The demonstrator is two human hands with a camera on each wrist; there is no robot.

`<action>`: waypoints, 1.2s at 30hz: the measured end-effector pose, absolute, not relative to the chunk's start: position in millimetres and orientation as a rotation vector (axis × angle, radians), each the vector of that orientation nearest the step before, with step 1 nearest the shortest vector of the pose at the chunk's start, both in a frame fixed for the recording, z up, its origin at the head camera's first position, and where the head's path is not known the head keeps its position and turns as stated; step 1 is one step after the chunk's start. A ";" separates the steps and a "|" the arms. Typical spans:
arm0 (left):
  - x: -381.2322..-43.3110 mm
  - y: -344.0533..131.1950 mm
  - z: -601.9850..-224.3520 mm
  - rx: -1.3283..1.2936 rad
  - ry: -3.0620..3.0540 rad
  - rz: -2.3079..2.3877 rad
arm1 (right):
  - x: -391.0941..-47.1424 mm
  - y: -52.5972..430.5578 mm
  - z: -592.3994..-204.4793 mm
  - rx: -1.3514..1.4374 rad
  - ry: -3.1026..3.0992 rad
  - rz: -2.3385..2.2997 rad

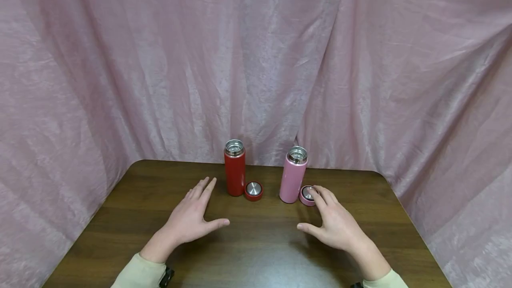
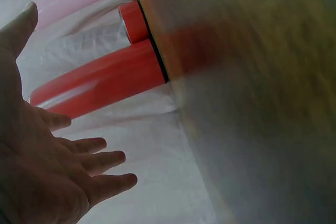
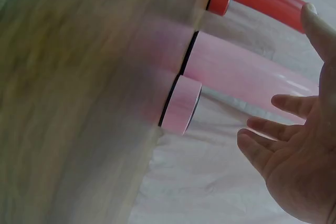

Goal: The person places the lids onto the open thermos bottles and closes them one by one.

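A red thermos bottle (image 1: pixel 235 172) stands upright without its lid, steel mouth showing, and its red lid (image 1: pixel 254 191) lies beside its base on the right. Further right a pink thermos bottle (image 1: pixel 293 179) stands uncapped, with a pink lid (image 3: pixel 181 105) close by its base. My left hand (image 1: pixel 190 217) hovers left of the red bottle, fingers spread and thumb out, holding nothing. In the head view my right hand (image 1: pixel 338 223) overlaps part of the pink lid; the right wrist view shows its fingers spread, apart from the lid and holding nothing.
Both bottles stand toward the far side of a brown wooden table (image 1: pixel 256 252). A pink velvety curtain (image 1: pixel 240 57) hangs behind the table and along its sides. Dark wrist straps (image 1: pixel 166 276) show at the pale sleeves (image 1: pixel 140 274).
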State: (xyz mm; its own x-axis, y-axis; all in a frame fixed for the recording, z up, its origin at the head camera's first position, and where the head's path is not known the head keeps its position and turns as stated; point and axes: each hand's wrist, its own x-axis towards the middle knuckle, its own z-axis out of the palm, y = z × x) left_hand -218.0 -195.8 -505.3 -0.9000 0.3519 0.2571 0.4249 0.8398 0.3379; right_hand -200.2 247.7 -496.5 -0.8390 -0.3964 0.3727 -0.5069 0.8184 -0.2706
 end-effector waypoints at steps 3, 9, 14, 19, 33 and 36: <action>-220.3 -195.9 -505.2 -0.592 -2.834 -0.583 | -199.3 244.3 -495.8 0.728 -2.674 0.552; -224.1 -194.3 -504.4 -0.563 -2.837 -0.653 | -199.0 237.8 -497.4 0.798 -2.642 0.555; -227.5 -193.7 -503.9 -0.547 -2.841 -0.697 | -197.8 232.2 -496.5 0.817 -2.667 0.568; -231.3 -193.4 -504.0 -0.536 -2.827 -0.735 | -197.5 225.5 -494.3 0.835 -2.684 0.567; -248.7 -186.6 -504.3 -0.491 -2.796 -0.821 | -203.3 209.1 -492.0 0.918 -2.656 0.525; -252.6 -184.6 -503.9 -0.461 -2.807 -0.856 | -204.7 206.0 -491.7 0.931 -2.655 0.529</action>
